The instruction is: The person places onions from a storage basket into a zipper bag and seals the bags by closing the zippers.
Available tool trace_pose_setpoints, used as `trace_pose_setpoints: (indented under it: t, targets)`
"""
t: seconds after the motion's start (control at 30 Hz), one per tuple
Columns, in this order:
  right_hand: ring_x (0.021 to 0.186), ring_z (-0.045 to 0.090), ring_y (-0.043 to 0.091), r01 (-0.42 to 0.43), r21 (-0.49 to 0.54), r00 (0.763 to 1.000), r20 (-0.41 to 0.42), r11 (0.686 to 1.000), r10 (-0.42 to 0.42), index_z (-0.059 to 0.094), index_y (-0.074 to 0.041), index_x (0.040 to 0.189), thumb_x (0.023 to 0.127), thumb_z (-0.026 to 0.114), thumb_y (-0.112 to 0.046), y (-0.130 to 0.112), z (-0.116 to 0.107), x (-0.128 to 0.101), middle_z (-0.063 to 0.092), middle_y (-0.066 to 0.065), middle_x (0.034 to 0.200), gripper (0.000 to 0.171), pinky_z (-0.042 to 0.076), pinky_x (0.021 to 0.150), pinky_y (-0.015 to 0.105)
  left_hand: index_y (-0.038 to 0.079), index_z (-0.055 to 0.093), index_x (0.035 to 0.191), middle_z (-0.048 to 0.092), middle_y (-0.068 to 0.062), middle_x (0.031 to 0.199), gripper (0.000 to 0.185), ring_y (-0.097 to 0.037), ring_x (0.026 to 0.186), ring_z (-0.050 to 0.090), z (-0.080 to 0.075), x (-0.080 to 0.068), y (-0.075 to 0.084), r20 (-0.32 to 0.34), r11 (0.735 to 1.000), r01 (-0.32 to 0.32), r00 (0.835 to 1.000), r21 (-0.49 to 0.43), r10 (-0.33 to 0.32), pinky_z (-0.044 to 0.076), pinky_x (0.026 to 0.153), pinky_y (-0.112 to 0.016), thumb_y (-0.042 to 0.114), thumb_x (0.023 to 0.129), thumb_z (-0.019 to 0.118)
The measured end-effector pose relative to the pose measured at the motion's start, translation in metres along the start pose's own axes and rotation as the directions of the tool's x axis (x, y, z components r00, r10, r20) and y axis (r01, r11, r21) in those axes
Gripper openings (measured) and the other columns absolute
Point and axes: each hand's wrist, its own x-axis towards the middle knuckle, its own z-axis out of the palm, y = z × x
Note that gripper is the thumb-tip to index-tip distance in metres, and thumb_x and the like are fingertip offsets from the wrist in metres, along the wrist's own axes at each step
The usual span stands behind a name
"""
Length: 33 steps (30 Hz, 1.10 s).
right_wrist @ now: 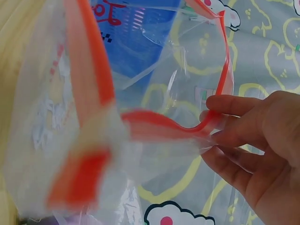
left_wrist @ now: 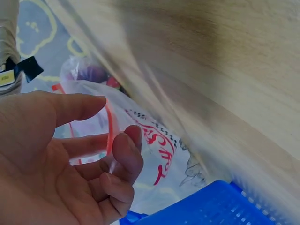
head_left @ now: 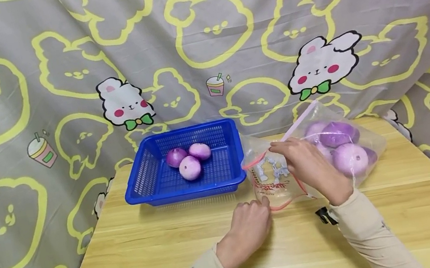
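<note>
Plainly, the head view puts the clear printed bag [head_left: 276, 188] just beside the blue basket [head_left: 190, 192]. Left wrist: my left grip [left_wrist: 65, 168] curls round its red rim [left_wrist: 111, 123]. Right wrist: my right grip [right_wrist: 269, 131] pinches that rim; spreading gently seems best.

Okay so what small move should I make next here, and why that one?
Probably send your left hand to the nearest round purple onion in the blue plastic basket: your right hand pinches the red rim of the clear plastic bag, which gapes open beside the basket.
</note>
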Motion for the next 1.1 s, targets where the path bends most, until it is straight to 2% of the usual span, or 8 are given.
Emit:
trace_pose_setpoints:
  t: [0.13, 0.3, 0.43, 0.6, 0.7, 0.77, 0.97, 1.1]
  targets:
    - [0.107, 0.065, 0.036, -0.005, 0.001, 1.0, 0.012, 1.0, 0.005, 0.071, -0.004, 0.117, 0.075, 0.055, 0.019, -0.001, 0.0, 0.0, 0.069, 0.013, 0.121, 0.051, 0.054, 0.086, 0.05, 0.012, 0.063, 0.102, 0.059, -0.001, 0.066, 0.019, -0.014, 0.051, 0.05, -0.01, -0.001, -0.006, -0.018, 0.997, -0.019, 1.0, -0.07, 0.017, 0.035, 0.045, -0.025, 0.027, 0.092, 0.066]
    - [0.103, 0.066, 0.038, -0.004, 0.013, 1.0, -0.007, 1.0, 0.004, 0.071, -0.002, 0.117, 0.074, 0.054, 0.021, 0.003, 0.0, -0.001, 0.069, 0.016, 0.121, 0.051, 0.055, 0.083, 0.05, 0.011, 0.065, 0.099, 0.059, 0.002, 0.072, 0.013, -0.01, 0.056, 0.048, -0.025, 0.001, -0.025, -0.152, 0.978, -0.065, 0.988, -0.198, 0.035, 0.033, 0.049, -0.02, 0.02, 0.09, 0.068]
    - [0.101, 0.068, 0.039, 0.008, 0.025, 0.999, -0.036, 1.0, -0.007, 0.07, -0.002, 0.118, 0.08, 0.054, 0.018, 0.004, 0.002, -0.001, 0.069, 0.015, 0.121, 0.045, 0.056, 0.08, 0.05, 0.009, 0.068, 0.092, 0.061, 0.001, 0.074, 0.004, -0.011, 0.059, 0.05, -0.029, 0.002, -0.053, -0.302, 0.961, -0.077, 0.953, -0.265, -0.006, 0.037, 0.052, -0.02, 0.011, 0.09, 0.065]
    - [0.092, 0.07, 0.036, 0.005, 0.027, 0.998, -0.055, 1.0, -0.003, 0.07, -0.004, 0.119, 0.085, 0.055, 0.014, 0.004, 0.004, 0.001, 0.069, 0.014, 0.122, 0.041, 0.057, 0.07, 0.047, 0.006, 0.068, 0.091, 0.062, -0.003, 0.08, 0.007, -0.018, 0.067, 0.058, -0.028, 0.002, -0.092, -0.404, 0.949, 0.006, 0.904, -0.316, -0.14, 0.05, 0.057, -0.03, 0.01, 0.091, 0.062]
    - [0.081, 0.07, 0.032, -0.007, 0.024, 0.999, -0.046, 1.0, 0.008, 0.07, -0.004, 0.12, 0.083, 0.055, 0.014, 0.005, 0.002, 0.001, 0.069, 0.014, 0.122, 0.044, 0.056, 0.064, 0.044, 0.006, 0.067, 0.093, 0.063, -0.005, 0.086, 0.007, -0.021, 0.077, 0.061, -0.025, 0.005, -0.111, -0.408, 0.934, 0.059, 0.888, -0.352, -0.21, 0.053, 0.065, -0.036, 0.01, 0.092, 0.061]
    - [0.079, 0.069, 0.031, -0.014, 0.027, 0.999, -0.04, 1.0, 0.015, 0.07, -0.004, 0.121, 0.082, 0.055, 0.014, 0.006, 0.001, 0.001, 0.068, 0.014, 0.123, 0.046, 0.056, 0.063, 0.043, 0.006, 0.066, 0.095, 0.063, -0.006, 0.09, 0.007, -0.023, 0.083, 0.061, -0.022, 0.007, -0.121, -0.395, 0.927, 0.076, 0.889, -0.368, -0.23, 0.053, 0.071, -0.039, 0.01, 0.092, 0.061]
    - [0.071, 0.066, 0.026, -0.02, 0.038, 0.999, -0.036, 0.999, 0.021, 0.07, -0.004, 0.121, 0.082, 0.054, 0.015, 0.007, -0.001, 0.001, 0.068, 0.014, 0.123, 0.046, 0.052, 0.056, 0.039, 0.004, 0.064, 0.101, 0.062, -0.011, 0.101, 0.014, -0.03, 0.095, 0.06, -0.013, 0.015, -0.145, -0.313, 0.921, 0.122, 0.917, -0.369, -0.246, 0.05, 0.083, -0.045, 0.006, 0.087, 0.067]
    - [0.075, 0.067, 0.026, -0.024, 0.05, 0.999, -0.033, 0.998, 0.026, 0.07, -0.005, 0.121, 0.083, 0.054, 0.014, 0.006, 0.001, 0.002, 0.068, 0.012, 0.124, 0.045, 0.053, 0.058, 0.039, 0.001, 0.063, 0.105, 0.062, -0.017, 0.107, 0.022, -0.037, 0.095, 0.062, -0.007, 0.017, -0.161, -0.207, 0.91, 0.228, 0.927, -0.347, -0.312, 0.052, 0.081, -0.051, 0.008, 0.085, 0.07]
